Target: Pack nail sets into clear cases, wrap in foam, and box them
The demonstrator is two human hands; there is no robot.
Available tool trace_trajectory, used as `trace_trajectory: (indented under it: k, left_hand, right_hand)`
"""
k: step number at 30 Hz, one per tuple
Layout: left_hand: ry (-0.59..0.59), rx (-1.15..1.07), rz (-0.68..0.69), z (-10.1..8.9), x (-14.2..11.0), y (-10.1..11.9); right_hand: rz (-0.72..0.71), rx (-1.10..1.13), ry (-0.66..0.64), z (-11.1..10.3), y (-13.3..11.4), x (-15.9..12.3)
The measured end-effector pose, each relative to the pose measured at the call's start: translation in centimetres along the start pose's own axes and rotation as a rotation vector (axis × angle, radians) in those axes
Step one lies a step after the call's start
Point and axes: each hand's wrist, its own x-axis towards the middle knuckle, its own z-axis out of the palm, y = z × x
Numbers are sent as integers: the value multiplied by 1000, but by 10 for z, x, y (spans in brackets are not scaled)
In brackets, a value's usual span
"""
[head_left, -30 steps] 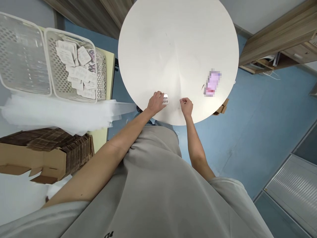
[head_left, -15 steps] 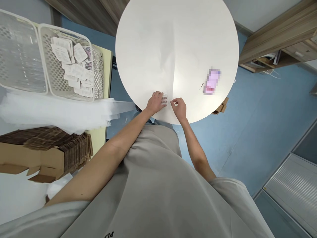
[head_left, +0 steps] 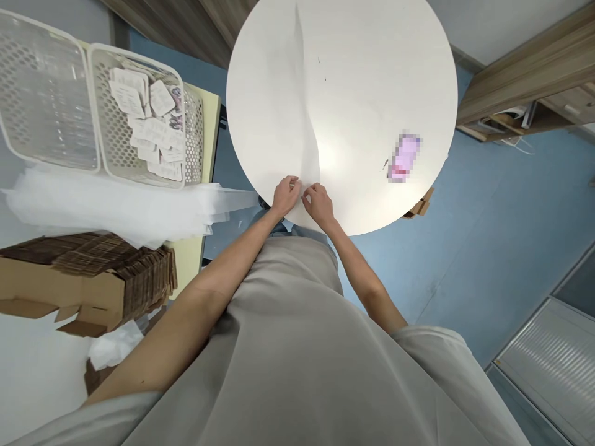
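A thin, translucent white sheet [head_left: 290,111] lies on the round white table [head_left: 372,74], its right edge raised in a wavy line. My left hand [head_left: 285,196] rests at the sheet's near end, its fingers bent inward. Whatever it holds is hidden; the small clear pack with rows of dark pieces no longer shows. My right hand [head_left: 320,203] is close beside it on the right, with thumb and fingers pinched at the near edge of the sheet. A narrow gap separates the two hands.
A phone-like pink, blurred-out object [head_left: 404,158] lies on the table's right. To the left, a white basket [head_left: 139,179] holds printed cards beside another basket [head_left: 51,164] of clear plastic pieces. White sheets [head_left: 116,204] and folded cardboard boxes [head_left: 102,285] are stacked nearer me.
My right hand has moved left, up to my left hand. The sheet's edge has lifted and shifted, and the small clear pack by my left hand has gone out of sight.
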Motion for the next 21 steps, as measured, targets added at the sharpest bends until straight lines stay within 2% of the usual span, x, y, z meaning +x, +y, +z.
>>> trace_trajectory:
  k: [3, 6, 10, 13, 17, 21]
  left_hand:
    - [46, -57, -11, -5, 12, 17]
    - [-5, -62, -29, -7, 25, 34]
    - [-79, 101, -61, -2, 26, 44]
    - [-96, 236, -142, 1, 18, 40]
    - [-99, 297, -234, -3, 10, 27]
    - [-100, 314, -283, -6, 10, 18]
  right_hand:
    - [61, 42, 76, -6, 5, -2]
    - [96, 80, 125, -12, 10, -7]
    - [61, 67, 70, -8, 6, -8]
    - [13, 42, 21, 2, -1, -6]
    - [-12, 58, 8, 9, -2, -3]
    - [105, 69, 88, 1, 13, 2]
